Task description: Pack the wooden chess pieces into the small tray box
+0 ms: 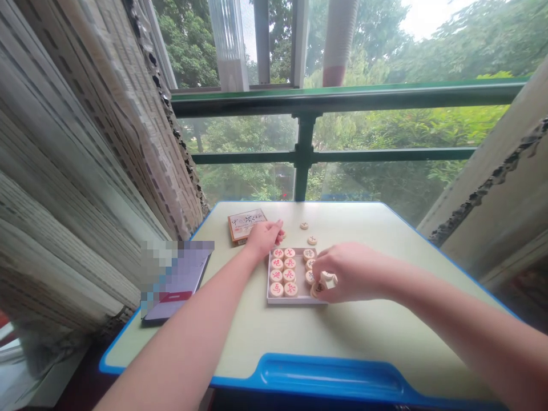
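A shallow white tray (270, 298) sits mid-table with several round wooden chess discs (283, 273) marked in red lying in rows. My right hand (346, 272) curls over the tray's right side, fingers closed on a few discs (323, 283) held on edge. My left hand (264, 236) rests just beyond the tray's far left corner, fingers bent over a disc (282, 233) on the table. Two loose discs (312, 240) lie on the table past the tray.
The chess box lid (245, 224) lies at the far left of the pale table (342, 337) with a blue rim. A dark tablet or phone (177, 285) lies at the left edge. Curtains hang left; a green railing and window stand behind.
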The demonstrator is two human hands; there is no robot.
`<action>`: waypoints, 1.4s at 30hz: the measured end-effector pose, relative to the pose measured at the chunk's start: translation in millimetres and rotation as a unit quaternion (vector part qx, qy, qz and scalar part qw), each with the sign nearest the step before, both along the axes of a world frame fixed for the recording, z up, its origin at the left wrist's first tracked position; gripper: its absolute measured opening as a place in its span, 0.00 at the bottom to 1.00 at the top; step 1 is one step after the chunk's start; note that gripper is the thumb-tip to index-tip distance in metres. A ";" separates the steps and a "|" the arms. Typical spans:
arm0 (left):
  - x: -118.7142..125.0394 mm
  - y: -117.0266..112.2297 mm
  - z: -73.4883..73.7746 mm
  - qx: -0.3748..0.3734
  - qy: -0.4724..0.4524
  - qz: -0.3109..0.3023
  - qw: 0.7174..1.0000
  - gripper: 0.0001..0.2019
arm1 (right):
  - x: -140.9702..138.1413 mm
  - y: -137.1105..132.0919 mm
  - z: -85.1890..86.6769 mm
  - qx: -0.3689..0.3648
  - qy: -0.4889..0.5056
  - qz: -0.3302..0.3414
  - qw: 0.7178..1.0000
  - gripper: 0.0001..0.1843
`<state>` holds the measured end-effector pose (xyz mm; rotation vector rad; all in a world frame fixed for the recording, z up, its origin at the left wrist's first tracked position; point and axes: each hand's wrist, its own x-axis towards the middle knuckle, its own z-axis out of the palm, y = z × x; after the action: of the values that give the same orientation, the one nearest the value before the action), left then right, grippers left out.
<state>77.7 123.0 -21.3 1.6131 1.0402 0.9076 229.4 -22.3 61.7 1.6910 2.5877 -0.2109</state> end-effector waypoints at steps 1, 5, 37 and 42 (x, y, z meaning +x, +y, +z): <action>0.1 -0.4 0.3 0.001 0.001 0.001 1.000 0.21 | 0.5 -0.3 0.0 -0.001 0.001 0.001 1.000 0.07; -0.1 -0.5 0.3 0.007 0.004 0.004 1.000 0.20 | 1.5 -0.5 1.2 -0.005 0.010 -0.001 1.000 0.08; 0.4 3.5 -2.9 0.004 0.002 -0.006 1.000 0.16 | 12.9 13.0 -12.7 -0.025 0.080 0.025 0.996 0.12; 0.4 3.1 0.2 -0.033 -0.025 -0.004 0.999 0.21 | 14.6 13.2 -13.3 -0.024 0.091 0.037 0.995 0.14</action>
<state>78.1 126.1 -21.2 1.5309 1.0178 0.8952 244.0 -9.1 48.4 1.6267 2.7435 -0.4392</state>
